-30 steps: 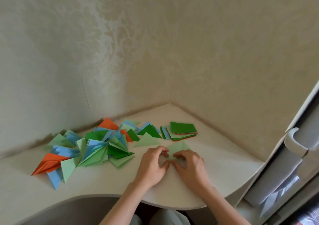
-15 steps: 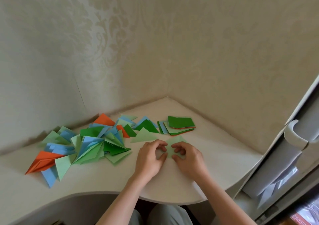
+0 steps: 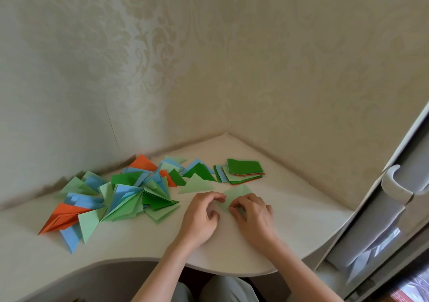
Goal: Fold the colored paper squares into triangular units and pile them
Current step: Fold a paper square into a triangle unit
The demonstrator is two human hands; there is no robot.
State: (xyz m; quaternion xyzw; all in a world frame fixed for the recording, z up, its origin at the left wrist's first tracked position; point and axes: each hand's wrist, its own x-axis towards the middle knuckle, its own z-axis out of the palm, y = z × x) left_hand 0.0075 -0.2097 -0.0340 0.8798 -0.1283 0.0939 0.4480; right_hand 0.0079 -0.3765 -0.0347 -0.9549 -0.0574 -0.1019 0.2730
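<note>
Both forearms bare, entering from the bottom edge and angling inward toward each other. Left hand (image 3: pixel 201 218) palm down, knuckles raised, fingers curled under with the tips pointing right; the thumb sits along the near side. Right hand (image 3: pixel 253 216) mirrors it, palm down, fingers bent and tucked, tips pointing left. The two sets of fingertips lie just beside each other, a narrow gap between them. Wrists low and roughly level. Whether either thumb pinches against a finger cannot be told.
</note>
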